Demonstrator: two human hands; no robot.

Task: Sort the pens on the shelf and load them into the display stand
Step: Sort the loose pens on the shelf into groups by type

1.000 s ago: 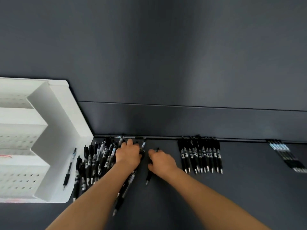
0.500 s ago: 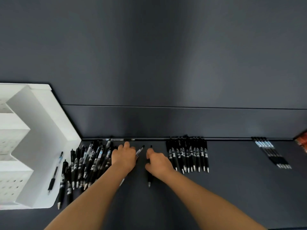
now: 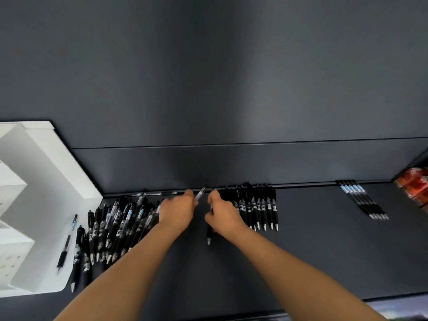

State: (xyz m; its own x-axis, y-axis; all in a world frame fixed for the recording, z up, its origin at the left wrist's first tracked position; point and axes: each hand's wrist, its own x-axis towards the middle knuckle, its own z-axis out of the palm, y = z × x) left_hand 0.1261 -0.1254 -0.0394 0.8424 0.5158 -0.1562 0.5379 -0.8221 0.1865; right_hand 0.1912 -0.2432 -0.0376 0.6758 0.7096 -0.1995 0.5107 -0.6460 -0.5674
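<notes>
Lying across the lower half of the frame: dark shelf [image 3: 312, 251], dark back panel behind.
Left hand [image 3: 177, 213], centre of frame: fingers curled, pinching clear-barrelled pen [image 3: 200, 193], free end angled toward upper right.
Right hand [image 3: 223, 214], just right of it: fingers curled round black pen [image 3: 209, 235], tip showing below the palm, pointing to the lower edge. Hands close together, not touching.
Loose heap of pens [image 3: 115, 225], left of centre: overlapping, tips mostly toward lower left, reaching as far as left hand.
Neat row of pens [image 3: 261, 209], directly right of right hand: side by side, tips toward lower edge.
Small group of pens [image 3: 361, 200], far right: parallel, slanted.
White display stand [image 3: 53, 172], left edge: perforated tiers, single pen [image 3: 66, 245] on its base.
Thin pen [image 3: 162, 193] along back rail, above heap.
Red package [image 3: 414, 185], right edge, partly cut off.
</notes>
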